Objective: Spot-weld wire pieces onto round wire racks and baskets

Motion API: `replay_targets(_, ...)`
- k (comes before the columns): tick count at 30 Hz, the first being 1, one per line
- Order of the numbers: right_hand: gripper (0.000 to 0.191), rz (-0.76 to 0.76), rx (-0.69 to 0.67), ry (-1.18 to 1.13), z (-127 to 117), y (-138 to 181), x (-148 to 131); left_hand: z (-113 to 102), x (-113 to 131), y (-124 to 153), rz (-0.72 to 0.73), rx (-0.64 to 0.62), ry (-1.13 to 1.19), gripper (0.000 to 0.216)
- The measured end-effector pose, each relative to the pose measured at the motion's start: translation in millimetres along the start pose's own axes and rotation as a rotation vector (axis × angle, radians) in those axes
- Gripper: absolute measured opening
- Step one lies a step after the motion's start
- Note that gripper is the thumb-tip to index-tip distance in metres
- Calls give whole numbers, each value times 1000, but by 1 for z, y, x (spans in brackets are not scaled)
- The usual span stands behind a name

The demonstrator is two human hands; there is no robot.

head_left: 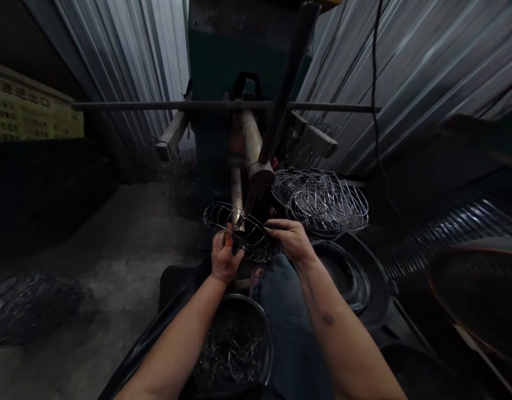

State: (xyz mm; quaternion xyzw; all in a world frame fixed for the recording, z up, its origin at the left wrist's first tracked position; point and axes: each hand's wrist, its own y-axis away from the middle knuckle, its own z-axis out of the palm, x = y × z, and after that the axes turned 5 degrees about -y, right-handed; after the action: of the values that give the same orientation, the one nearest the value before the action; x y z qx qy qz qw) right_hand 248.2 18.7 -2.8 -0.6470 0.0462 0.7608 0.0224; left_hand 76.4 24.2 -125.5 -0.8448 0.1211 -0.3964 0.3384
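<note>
Nearest the lens, at six o'clock, sits a round metal bowl (235,344) holding a tangle of short bent wire pieces, tucked between the person's forearms and against the lap, likely so the pieces stay within easy reach. Just above it, the left hand (224,256) is closed around the near rim of a domed wire cage (239,230), thumb on top and fingers curled under. The right hand (290,239) pinches the same cage at its three o'clock edge, fingers pressed together on the wire. Held from both sides this way, the cage is level and steady, its far part lying right under the tip of the machine arm (256,161) that slopes down from twelve o'clock; whether cage and tip touch I cannot tell. At two o'clock from the hands, a stack of similar wire cages (322,203) rests close by. Coiled wire rings (347,272) lie at four o'clock beside the right wrist. Corrugated metal sheeting (426,61) walls the space behind the green machine body (222,61).
</note>
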Motion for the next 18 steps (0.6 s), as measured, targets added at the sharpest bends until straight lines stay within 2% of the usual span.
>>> replay_targets(5, 29, 28, -1, -46, 2, 3, -4, 3, -1, 1, 17, -3, 48, 66)
replay_targets(12, 30, 5, 23, -44, 10, 5, -10, -3, 9, -1, -233, -60, 303, 66)
replay_targets(18, 34, -22, 20, -1, 31, -10, -20, -6, 7, -4, -136, -53, 178, 79)
